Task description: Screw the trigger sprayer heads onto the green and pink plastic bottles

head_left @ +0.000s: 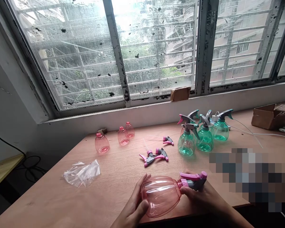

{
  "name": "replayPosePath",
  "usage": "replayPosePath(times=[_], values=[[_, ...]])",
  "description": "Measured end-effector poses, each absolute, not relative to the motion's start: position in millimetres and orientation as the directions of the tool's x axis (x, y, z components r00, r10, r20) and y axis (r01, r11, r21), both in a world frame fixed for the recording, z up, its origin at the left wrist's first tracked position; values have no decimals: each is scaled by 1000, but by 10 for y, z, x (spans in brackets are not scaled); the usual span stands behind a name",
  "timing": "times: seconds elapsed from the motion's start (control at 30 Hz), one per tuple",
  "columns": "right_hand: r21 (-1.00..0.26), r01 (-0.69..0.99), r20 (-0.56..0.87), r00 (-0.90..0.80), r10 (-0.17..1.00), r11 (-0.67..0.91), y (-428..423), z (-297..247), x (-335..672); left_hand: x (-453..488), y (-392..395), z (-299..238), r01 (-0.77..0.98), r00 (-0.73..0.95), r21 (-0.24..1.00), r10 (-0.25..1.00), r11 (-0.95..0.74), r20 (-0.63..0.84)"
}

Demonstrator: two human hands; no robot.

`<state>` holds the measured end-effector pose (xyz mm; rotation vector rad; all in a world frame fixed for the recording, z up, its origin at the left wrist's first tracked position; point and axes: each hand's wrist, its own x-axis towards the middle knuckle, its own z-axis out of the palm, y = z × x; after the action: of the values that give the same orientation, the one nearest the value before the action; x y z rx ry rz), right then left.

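A pink see-through spray bottle (160, 194) lies on its side over the near edge of the wooden table (109, 190). My left hand (134, 209) cups its round base, fingers wrapped round it. My right hand (201, 198) grips the neck where the pink-and-grey trigger head (194, 179) sits. Loose pink trigger heads (154, 155) with thin tubes lie just beyond the bottle, one more (168, 141) farther back.
Three headless pink bottles (102, 143) stand at the back left. Several green spray bottles (199, 134) stand at the back right by a white cable. A crumpled clear plastic bag (82, 172) lies left, a cardboard box (270, 115) far right. The window sill runs behind.
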<state>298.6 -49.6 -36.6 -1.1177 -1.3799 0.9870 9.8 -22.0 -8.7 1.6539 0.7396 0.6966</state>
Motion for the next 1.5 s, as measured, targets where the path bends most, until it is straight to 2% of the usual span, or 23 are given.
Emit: replayPosePath(times=[0.2,0.37,0.53,0.7,0.83,0.93,1.17,1.5], values=[[-969,63,232,-80,969,237,-468,-387,3018,103,-160,-193,100,651,984,758,-148,47],[-977,46,206,-77,976,209,-467,-383,3017,55,-93,-330,107,692,971,717,-214,82],[-969,13,245,-46,968,246,-494,-361,2994,45,-119,-234,93,722,978,688,-189,65],[-978,7,208,-43,977,209,-495,-338,2977,107,-199,-123,100,643,986,764,-136,40],[-982,2,187,-62,980,187,-498,-302,2975,140,-224,-112,15,612,998,790,-56,35],[-984,6,179,-65,982,180,-501,-287,2977,143,-208,-127,17,617,997,785,-80,52],[-983,62,168,-88,982,174,-491,-304,2991,106,-148,-214,104,645,961,753,-255,130],[-978,120,159,-105,982,172,-507,-274,2995,115,-112,-223,89,541,985,837,-147,76]])
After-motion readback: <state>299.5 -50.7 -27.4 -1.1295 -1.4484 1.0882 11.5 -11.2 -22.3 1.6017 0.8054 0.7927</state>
